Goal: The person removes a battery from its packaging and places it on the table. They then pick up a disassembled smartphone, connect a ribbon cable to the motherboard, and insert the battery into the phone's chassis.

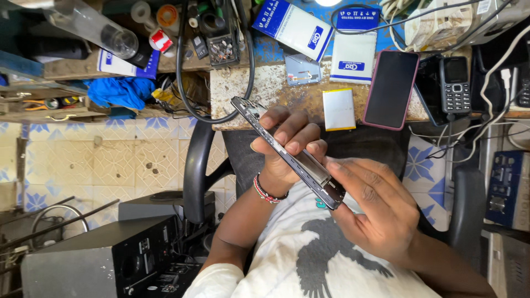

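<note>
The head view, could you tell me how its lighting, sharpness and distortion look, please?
Head view: evenly lit and sharp on the opened phone held in the left hand and right hand; a lamp blows out at the top edge; the wide lens bends the edges.

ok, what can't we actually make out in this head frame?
- Phone frame: head view, its underside faces away; left hand and right hand cover parts of it.
- Right fingertips: head view, hidden behind the frame's lower end.
- Keypad phone: head view, keys too small to tell.
- Blue box: head view, cut off by the right edge.
- Clear bottle: head view, top cut by the upper edge.
</note>
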